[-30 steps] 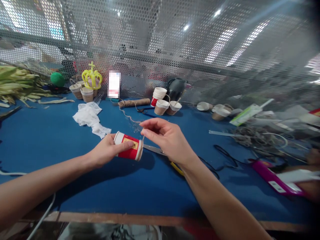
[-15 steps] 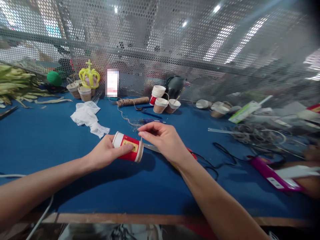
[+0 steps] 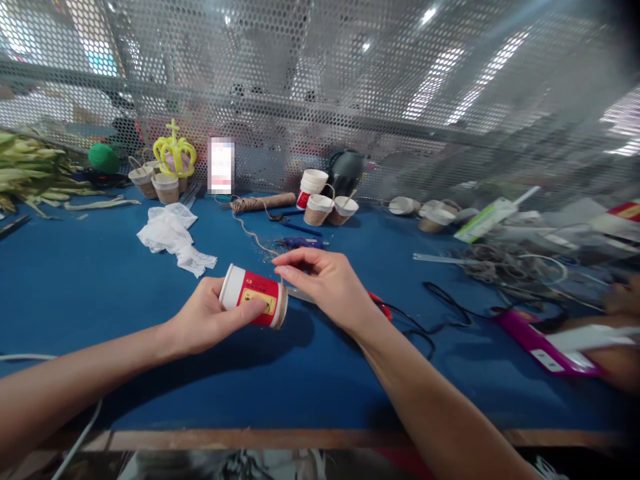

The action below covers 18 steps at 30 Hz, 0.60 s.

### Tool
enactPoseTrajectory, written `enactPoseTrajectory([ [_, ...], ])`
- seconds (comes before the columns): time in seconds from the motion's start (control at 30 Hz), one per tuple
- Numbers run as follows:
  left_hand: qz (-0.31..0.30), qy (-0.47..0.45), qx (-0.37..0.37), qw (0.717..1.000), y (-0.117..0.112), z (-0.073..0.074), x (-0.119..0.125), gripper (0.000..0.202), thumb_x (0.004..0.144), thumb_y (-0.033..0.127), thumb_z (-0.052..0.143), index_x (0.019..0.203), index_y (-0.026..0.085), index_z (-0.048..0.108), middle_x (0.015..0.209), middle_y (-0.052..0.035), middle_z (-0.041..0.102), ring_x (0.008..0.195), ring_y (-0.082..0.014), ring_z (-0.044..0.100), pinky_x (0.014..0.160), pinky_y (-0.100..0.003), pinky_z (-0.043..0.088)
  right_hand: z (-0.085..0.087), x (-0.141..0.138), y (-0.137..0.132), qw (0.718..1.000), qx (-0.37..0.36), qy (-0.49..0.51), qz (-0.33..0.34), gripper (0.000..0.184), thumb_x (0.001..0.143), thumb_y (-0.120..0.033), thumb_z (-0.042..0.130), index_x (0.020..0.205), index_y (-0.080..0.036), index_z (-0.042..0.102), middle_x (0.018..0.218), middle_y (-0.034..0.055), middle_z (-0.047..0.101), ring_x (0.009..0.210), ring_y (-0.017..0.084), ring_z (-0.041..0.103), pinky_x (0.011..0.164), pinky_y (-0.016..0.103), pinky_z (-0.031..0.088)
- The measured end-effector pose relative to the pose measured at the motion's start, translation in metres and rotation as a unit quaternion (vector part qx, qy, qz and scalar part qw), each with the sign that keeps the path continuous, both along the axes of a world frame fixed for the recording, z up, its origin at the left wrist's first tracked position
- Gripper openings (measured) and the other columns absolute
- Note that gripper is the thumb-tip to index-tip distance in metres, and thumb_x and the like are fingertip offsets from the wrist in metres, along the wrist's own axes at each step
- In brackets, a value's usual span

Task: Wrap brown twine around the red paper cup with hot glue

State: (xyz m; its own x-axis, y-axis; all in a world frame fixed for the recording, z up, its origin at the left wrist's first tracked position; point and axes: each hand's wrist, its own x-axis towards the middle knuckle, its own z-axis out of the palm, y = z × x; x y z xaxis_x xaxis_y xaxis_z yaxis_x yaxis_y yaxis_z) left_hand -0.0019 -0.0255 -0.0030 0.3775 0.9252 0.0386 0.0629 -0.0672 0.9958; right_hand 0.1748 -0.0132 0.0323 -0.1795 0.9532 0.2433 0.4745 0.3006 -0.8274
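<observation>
My left hand [image 3: 207, 320] grips a red and white paper cup [image 3: 254, 297] lying on its side above the blue table [image 3: 90, 280]. Thumb and fingers of my right hand [image 3: 327, 283] pinch a thin brown twine [image 3: 253, 235] right at the cup's base. The twine runs back across the table to a spool [image 3: 265, 202]. Scissors [image 3: 373, 303] with red handles lie under my right wrist, mostly hidden.
White lace [image 3: 173, 237] lies left of the cup. Several small paper cups [image 3: 320, 200], a yellow crown [image 3: 175, 154] and a green ball [image 3: 103, 158] stand along a perforated metal screen [image 3: 320, 87]. Cables, a pink tool [image 3: 537, 337] and another person's hand [image 3: 620, 297] are at right.
My right hand has dropped slightly toward the cup's base with the twine. The cup has rotated a little in my left hand. The view has shifted slightly.
</observation>
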Motion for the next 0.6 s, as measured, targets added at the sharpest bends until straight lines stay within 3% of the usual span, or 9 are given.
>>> enactPoseTrajectory([
  [0.3, -0.018, -0.008, 0.072, 0.997, -0.002, -0.0025, -0.0022, 0.019, 0.07, 0.027, 0.06, 0.059, 0.012, 0.056, 0.047, 0.0036, 0.046, 0.041, -0.0045, 0.031, 0.037, -0.015, 0.029, -0.0015, 0.0007, -0.0003, 1.0, -0.011, 0.026, 0.009, 0.008, 0.072, -0.019, 0.061, 0.077, -0.016, 0.066, 0.076, 0.001, 0.067, 0.068, 0.011, 0.058, 0.063, 0.025, 0.046],
  [0.6, -0.032, 0.006, 0.08, 0.996, -0.0013, -0.0064, -0.0035, 0.02, 0.072, 0.028, 0.06, 0.061, 0.012, 0.057, 0.051, 0.0025, 0.047, 0.044, -0.0048, 0.034, 0.039, -0.014, 0.031, 0.0003, 0.0007, -0.0008, 0.999, 0.002, 0.031, 0.011, 0.008, 0.072, -0.018, 0.062, 0.078, -0.016, 0.066, 0.074, 0.0006, 0.067, 0.066, 0.011, 0.058, 0.063, 0.025, 0.047],
])
